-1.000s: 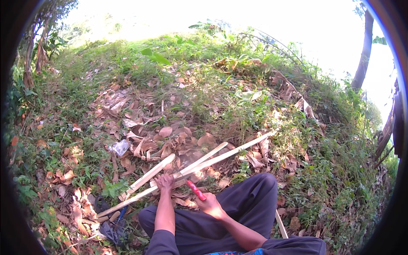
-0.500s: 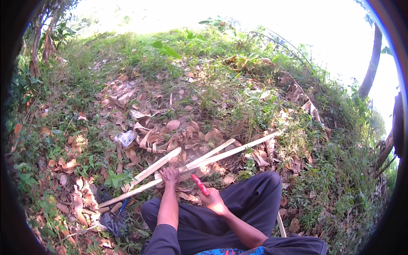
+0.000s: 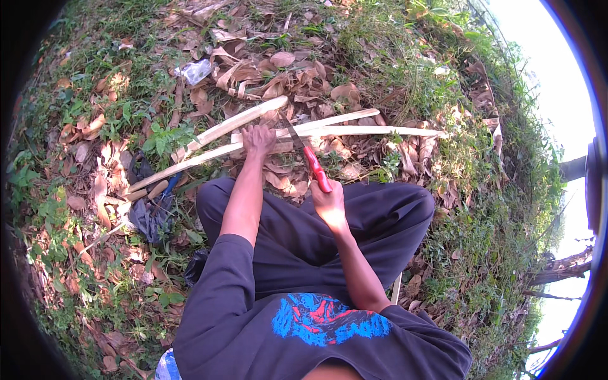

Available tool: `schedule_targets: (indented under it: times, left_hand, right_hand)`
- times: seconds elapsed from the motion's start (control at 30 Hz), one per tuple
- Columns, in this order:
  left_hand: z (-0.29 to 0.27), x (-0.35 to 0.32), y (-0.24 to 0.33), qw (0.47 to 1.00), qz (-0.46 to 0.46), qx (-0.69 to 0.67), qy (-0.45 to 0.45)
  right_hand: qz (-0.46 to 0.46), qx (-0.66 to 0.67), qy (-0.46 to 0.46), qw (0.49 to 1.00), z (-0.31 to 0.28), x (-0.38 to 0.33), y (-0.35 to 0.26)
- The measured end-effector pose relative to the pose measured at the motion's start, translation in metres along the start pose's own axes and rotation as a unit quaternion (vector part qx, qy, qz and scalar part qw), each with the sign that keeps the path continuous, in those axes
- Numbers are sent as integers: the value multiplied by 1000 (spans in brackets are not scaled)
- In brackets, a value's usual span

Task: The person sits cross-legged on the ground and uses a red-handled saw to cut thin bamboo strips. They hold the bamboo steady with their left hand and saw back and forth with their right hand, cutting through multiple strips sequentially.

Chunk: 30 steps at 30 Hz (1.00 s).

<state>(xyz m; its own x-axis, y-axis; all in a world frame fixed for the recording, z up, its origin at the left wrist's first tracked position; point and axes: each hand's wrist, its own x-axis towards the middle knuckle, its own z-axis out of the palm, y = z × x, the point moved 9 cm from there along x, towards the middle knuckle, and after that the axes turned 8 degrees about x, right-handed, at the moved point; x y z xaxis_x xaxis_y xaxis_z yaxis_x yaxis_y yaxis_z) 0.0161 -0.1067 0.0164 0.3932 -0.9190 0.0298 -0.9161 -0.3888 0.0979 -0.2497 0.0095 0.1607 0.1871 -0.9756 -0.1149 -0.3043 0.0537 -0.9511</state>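
My left hand (image 3: 258, 139) grips a long pale wooden strip (image 3: 206, 156) and presses it down over the leaf litter. In my right hand (image 3: 328, 204) is a hand saw with a red handle (image 3: 315, 166). Its narrow dark blade (image 3: 293, 133) lies across the pale wood just right of my left hand. The strip runs from the lower left to the far right. A second, thicker wooden piece (image 3: 237, 122) lies beyond my left hand, and another strip (image 3: 345, 118) angles away to the right. Where the blade's edge meets the wood is too small to make out.
Wooden-handled tools (image 3: 156, 189) and a blue-handled one (image 3: 171, 184) lie by a black plastic bag (image 3: 152, 218) at left. A clear plastic wrapper (image 3: 195, 71) rests on the leaves. My crossed legs (image 3: 380, 215) are close below the wood. Grass and dry leaves surround everything.
The view has tipped downward, so the wood sits higher in the picture. My right hand has brought the saw round, and its blade now shows across the wood. My left hand stays on the strip.
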Motion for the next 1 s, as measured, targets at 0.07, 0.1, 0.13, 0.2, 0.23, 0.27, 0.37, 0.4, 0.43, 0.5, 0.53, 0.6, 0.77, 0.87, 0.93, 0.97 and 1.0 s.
schedule_targets:
  times: [0.07,0.1,0.13,0.2,0.23,0.27,0.37,0.4,0.43,0.5,0.53,0.6,0.77,0.87,0.93,0.97,1.0]
  left_hand:
    - [2,-2,0,1000,0,7,-5]
    - [1,-2,0,1000,1,14,-6]
    - [2,-2,-1,1000,0,20,-7]
    - [2,-1,-3,1000,3,21,5]
    - [3,0,-5,1000,4,23,8]
    - [4,-2,-7,1000,4,24,11]
    - [2,-2,0,1000,9,24,-4]
    - [1,0,2,1000,10,21,-5]
    - [1,3,4,1000,12,19,-2]
    - [2,2,3,1000,11,14,3]
    - [3,1,0,1000,7,16,1]
    - [4,-1,-5,1000,2,19,-1]
    - [2,-4,-1,1000,11,14,16]
    - [4,0,0,999,6,37,-7]
    - [4,-2,1,1000,7,27,-11]
    - [3,-2,1,999,7,28,-13]
    - [4,-2,0,999,5,28,-17]
  right_hand:
    - [5,-3,0,1000,0,-11,3]
    - [16,-6,0,1000,-7,-24,7]
    - [27,-9,-1,1000,-14,-34,10]
    - [58,76,-26,995,-21,-54,11]
    - [45,48,-29,997,-24,-54,11]
    - [26,28,-20,999,-22,-50,8]
    - [-14,-46,0,999,-8,-14,0]
    - [-30,-29,0,999,1,-1,-2]
    - [-15,-21,9,1000,11,12,0]
    - [0,-13,13,1000,18,21,-2]
    - [-1,-12,6,1000,19,17,-6]
    - [23,-3,0,1000,8,0,4]
    - [135,80,17,987,-35,-47,10]
    - [77,80,-9,994,-23,-21,3]
    - [-52,0,17,999,-5,7,4]
    - [-33,-7,15,999,5,13,2]
    - [-14,-15,11,1000,13,16,0]
